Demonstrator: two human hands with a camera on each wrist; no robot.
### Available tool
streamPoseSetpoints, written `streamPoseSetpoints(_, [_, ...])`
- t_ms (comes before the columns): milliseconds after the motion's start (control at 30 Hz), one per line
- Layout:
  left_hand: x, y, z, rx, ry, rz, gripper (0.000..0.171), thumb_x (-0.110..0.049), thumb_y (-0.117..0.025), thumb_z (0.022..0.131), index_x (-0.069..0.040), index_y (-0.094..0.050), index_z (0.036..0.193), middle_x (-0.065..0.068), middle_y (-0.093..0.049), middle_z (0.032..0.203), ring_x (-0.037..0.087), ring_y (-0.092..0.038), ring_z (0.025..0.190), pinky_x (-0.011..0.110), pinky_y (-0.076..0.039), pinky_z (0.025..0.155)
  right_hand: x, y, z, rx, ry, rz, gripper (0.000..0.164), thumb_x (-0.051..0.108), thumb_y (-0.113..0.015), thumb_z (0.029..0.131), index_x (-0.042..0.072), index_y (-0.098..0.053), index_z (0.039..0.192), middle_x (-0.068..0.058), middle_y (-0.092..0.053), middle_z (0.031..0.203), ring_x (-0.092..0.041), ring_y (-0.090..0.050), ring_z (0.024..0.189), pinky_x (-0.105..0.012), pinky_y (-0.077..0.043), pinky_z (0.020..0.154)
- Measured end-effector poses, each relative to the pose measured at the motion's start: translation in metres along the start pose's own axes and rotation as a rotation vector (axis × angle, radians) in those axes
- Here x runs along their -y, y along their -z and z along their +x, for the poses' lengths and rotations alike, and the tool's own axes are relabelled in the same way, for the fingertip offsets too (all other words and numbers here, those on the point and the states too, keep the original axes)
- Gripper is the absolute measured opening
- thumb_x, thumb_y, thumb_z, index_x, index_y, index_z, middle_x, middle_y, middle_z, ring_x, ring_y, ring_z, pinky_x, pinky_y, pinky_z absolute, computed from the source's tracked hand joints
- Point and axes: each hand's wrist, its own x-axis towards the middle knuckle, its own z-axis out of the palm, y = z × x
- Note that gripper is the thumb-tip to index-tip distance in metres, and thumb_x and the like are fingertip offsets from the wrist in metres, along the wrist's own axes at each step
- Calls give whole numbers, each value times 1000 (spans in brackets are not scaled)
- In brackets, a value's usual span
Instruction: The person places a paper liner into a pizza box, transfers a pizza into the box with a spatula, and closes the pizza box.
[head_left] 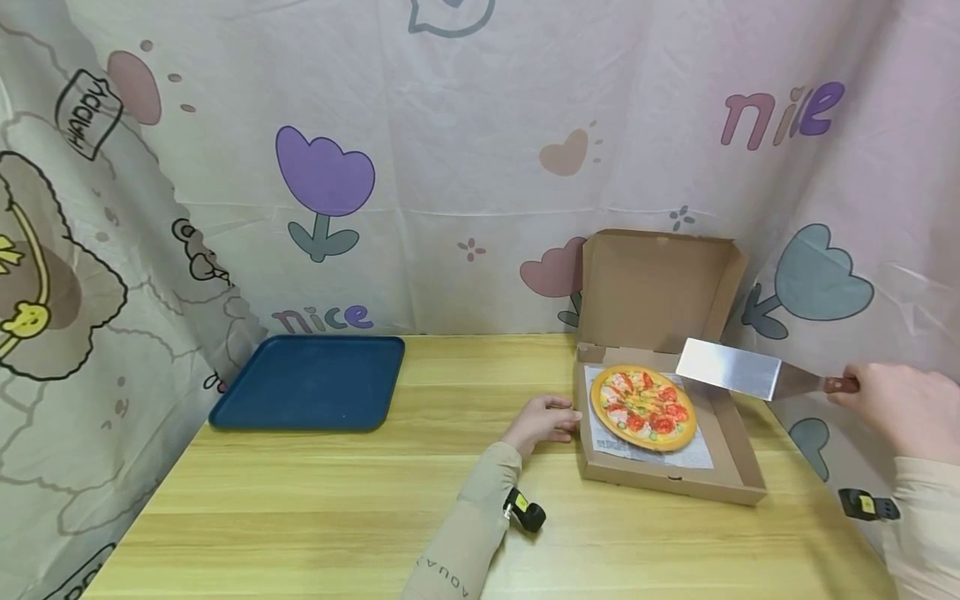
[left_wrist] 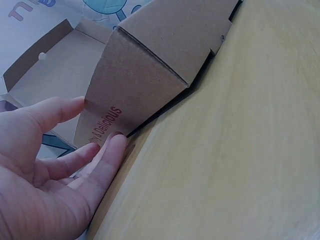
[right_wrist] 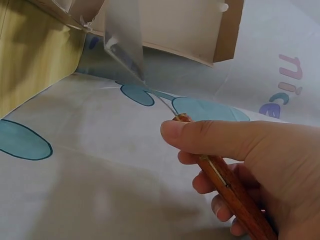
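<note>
risk watch | my right fingers wrap a wooden-handled, flat silver-metal spatula; left fingers, apart, touch an open brown cardboard box | round yellow-crusted pizza inside, on grey-white paper | spatula too low could snag paper; weak bracing could let box slide

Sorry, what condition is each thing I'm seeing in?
Box: open, lid raised
Pizza: in the box, toppings up, on paper
Spatula: held up in the right grip
Left grip: loosely open at the box's side
Tray: flat on the table
Cloth: hanging behind
</note>
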Motion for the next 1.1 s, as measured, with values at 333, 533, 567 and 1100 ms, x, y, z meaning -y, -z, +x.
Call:
streamPoseSetpoints(333, [0,0,0,5,-7,4,45,-11,-72,84,5,-57,124,16,-68,104,16,-67,84,31,-60,76,0,-5,-3,37,-25,58,23,29,-74,81,8,-66,78,-17,-67,73,-33,-56,58,-46,-37,48])
streamPoseSetpoints(533, [0,0,0,2,-6,7,43,-12,-72,84,4,-57,122,15,-68,103,16,-67,83,31,-60,76,2,-14,-9,53,-69,149,31,42,-74,82,12,-69,89,-26,-69,92,-42,-61,68,-42,-33,47])
streamPoseSetpoints(567, [-1,0,0,1,-5,8,43,-12,-72,84,3,-58,122,14,-68,103,16,-66,84,31,-60,76,2,-16,-10,56,-76,158,33,44,-74,81,13,-69,90,-27,-68,95,-43,-61,69,-42,-33,47])
streamPoseSetpoints(1100, [1,1,-1,9,-9,-3,43,-12,-72,85,4,-57,122,14,-67,104,17,-66,84,31,-60,76,23,-39,-20,112,-119,225,50,61,-67,82,15,-71,100,-25,-68,110,-53,-61,89,-44,-37,52])
